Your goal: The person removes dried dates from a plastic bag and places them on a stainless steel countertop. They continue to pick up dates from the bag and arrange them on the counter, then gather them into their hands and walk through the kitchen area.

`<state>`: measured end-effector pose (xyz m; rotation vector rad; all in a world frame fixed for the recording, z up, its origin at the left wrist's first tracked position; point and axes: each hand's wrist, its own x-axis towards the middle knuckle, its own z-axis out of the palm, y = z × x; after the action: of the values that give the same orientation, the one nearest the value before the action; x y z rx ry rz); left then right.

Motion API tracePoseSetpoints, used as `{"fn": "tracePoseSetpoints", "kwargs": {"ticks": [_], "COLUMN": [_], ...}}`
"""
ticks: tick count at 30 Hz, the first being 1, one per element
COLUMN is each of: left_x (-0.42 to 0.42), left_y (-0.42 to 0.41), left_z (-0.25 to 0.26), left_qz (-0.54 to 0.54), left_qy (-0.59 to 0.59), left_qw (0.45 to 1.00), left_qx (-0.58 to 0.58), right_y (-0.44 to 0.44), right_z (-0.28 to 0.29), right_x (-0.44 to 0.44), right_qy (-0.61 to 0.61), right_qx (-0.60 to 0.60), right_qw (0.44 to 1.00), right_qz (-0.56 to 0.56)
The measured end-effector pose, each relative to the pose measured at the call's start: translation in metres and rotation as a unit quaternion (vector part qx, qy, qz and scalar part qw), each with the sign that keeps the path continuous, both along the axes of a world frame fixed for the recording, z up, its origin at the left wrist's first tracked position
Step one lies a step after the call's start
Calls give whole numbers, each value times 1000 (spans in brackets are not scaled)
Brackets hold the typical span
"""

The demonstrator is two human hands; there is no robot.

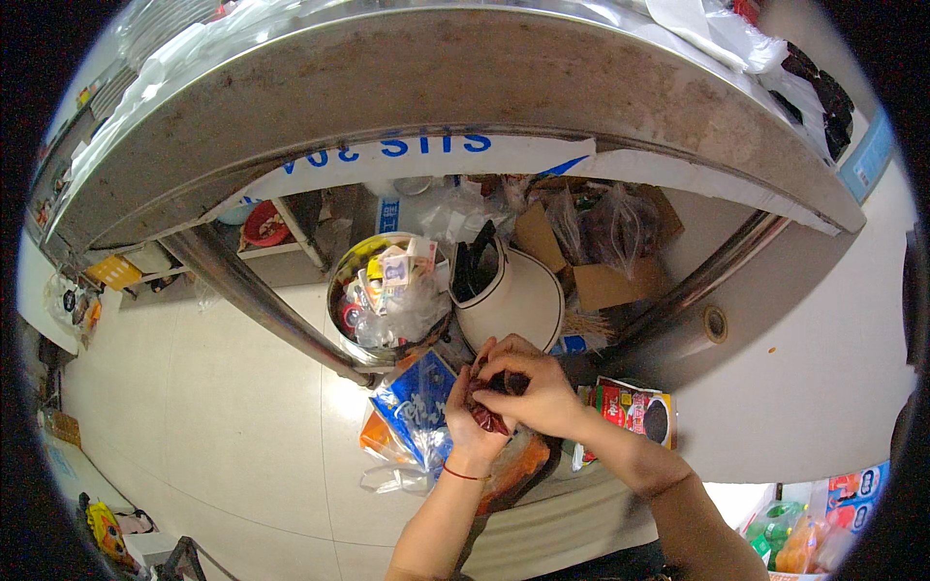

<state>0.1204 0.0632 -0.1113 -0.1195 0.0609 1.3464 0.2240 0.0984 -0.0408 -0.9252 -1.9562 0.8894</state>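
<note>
My left hand (472, 428) is turned palm up, with a red cord around its wrist. In it lie dark red, wrinkled pieces (488, 420) that look like dried chillies. My right hand (534, 392) reaches over from the right, its thumb and fingers pinching at the same pieces. Below my left hand is a blue printed plastic bag (418, 407) with clear film around it. An orange-red bag (519, 468) shows behind my left wrist, partly hidden. Just beyond the fingers sits a cream rounded object with dark trim (516, 294), black items in its opening.
A round metal tin (338, 305) holds banknotes and plastic wrapping. An open cardboard box (614, 283) contains clear bags. The metal table edge (450, 80) arches above, on metal legs (254, 298). A red printed packet (632, 410) lies right; a tape roll (716, 323) lies farther right.
</note>
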Motion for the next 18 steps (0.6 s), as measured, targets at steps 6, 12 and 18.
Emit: {"fn": "tracePoseSetpoints", "kwargs": {"ticks": [6,12,18], "left_x": [2,1,2], "left_y": [6,9,8], "left_z": [16,10,4], "left_qz": [0,-21,-29], "left_qy": [-53,-79,-73], "left_qw": [999,996,996], "left_qx": [-14,-24,-53], "right_y": [21,22,6], "right_z": [-9,-7,-15], "right_x": [38,65,66], "right_qy": [449,515,405], "right_qx": [-479,-503,-410], "right_qw": [754,693,812], "right_qz": [-17,42,-91]}}
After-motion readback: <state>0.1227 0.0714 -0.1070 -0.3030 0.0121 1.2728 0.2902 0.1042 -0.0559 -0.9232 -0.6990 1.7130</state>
